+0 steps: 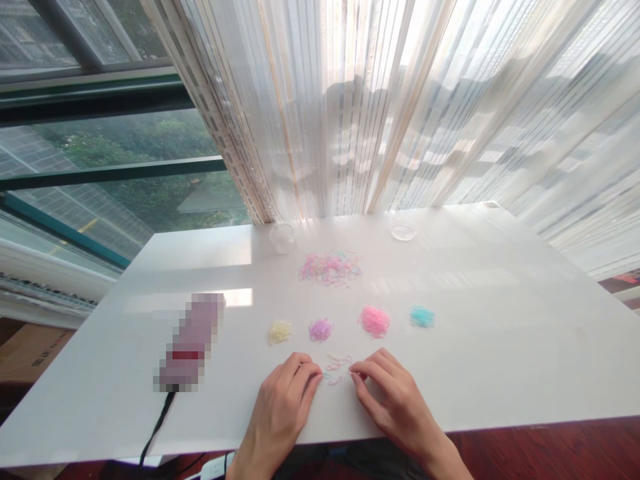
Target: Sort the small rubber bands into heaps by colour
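Between my hands lie several thin, looped pastel pieces (340, 362), mostly pink, too small to name for certain. My left hand (289, 390) rests on the table with fingertips pinched together beside a teal piece (327, 376). Whether it grips that piece is unclear. On the other side, my right hand (387, 387) pinches thumb and forefinger at the edge of the loose pieces, and what is in the pinch is hidden. Just beyond my hands are a yellow pile (279, 332), a purple pile (321, 329), a pink pile (375, 321) and a teal pile (423, 317).
Farther back on the white table (500, 347) lies a mixed-colour pile (330, 268). A clear round container (283, 238) and a clear lid-like disc (403, 231) sit near the curtain (340, 120). A blurred-out object (193, 343) with a black cord (157, 430) lies at left.
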A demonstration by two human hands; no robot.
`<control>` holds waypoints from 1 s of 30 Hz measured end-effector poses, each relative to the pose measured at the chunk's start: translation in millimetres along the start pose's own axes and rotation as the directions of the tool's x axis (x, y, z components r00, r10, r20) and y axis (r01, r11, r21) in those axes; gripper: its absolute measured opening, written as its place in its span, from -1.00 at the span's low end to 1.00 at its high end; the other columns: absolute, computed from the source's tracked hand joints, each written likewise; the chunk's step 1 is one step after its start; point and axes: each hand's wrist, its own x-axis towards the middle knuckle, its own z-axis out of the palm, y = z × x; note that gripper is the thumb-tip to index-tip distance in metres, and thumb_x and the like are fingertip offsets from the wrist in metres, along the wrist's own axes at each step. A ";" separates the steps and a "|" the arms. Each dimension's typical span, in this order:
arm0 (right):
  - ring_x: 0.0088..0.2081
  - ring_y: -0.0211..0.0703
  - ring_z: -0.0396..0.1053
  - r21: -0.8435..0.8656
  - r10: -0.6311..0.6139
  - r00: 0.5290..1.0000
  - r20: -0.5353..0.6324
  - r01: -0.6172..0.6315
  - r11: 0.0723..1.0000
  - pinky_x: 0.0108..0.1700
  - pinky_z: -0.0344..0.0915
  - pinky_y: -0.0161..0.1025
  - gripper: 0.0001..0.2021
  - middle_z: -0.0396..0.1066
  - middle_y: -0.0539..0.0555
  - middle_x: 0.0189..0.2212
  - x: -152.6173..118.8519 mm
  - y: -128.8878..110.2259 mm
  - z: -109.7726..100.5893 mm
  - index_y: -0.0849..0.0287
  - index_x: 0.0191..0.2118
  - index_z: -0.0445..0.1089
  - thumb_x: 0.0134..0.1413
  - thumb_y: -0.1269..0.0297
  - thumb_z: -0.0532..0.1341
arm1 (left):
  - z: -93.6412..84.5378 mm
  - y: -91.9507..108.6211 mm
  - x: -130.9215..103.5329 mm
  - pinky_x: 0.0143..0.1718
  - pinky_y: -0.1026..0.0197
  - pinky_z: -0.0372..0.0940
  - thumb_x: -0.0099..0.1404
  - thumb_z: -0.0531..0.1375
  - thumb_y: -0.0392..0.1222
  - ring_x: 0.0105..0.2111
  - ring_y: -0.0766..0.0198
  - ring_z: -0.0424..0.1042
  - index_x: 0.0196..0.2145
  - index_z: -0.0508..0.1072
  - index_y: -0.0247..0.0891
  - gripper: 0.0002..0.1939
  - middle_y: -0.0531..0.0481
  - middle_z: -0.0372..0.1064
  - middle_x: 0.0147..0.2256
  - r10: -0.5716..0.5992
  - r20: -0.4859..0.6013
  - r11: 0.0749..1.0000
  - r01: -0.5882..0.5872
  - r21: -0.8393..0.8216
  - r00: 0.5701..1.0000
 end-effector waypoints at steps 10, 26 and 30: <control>-0.30 -0.08 0.48 0.062 -0.031 0.999 -0.015 0.032 0.998 -0.28 0.49 -0.18 -0.84 0.54 0.10 -0.31 1.0 -2.3 -3.2 0.11 -0.02 0.48 0.38 0.43 0.21 | -2.8 11.6 3.2 -0.33 0.28 0.43 0.57 0.09 -0.25 -0.41 0.27 0.51 -0.17 0.46 -0.19 -0.84 0.00 0.52 -0.32 -0.070 0.003 0.968 0.068 -0.243 0.998; -0.29 -0.13 0.51 0.110 -0.063 0.998 0.022 0.060 0.992 -0.25 0.48 -0.25 -0.86 0.56 0.08 -0.29 -4.5 0.1 -1.5 0.09 -0.05 0.49 0.40 0.44 0.23 | 16.5 13.8 2.4 -0.34 0.31 0.41 0.54 0.19 -0.26 -0.41 0.30 0.49 -0.13 0.50 -0.18 -0.92 0.00 0.56 -0.30 -0.023 -0.026 0.904 0.010 -0.428 0.999; -0.30 -0.13 0.51 0.108 -0.052 0.999 0.008 0.051 0.993 -0.27 0.48 -0.25 -0.86 0.55 0.08 -0.30 -4.6 -1.2 -1.9 0.09 -0.06 0.49 0.39 0.45 0.23 | 17.9 13.4 1.8 -0.34 0.31 0.41 0.54 0.21 -0.26 -0.41 0.31 0.49 -0.12 0.51 -0.18 -0.93 0.00 0.57 -0.29 -0.037 -0.040 0.903 0.016 -0.430 0.998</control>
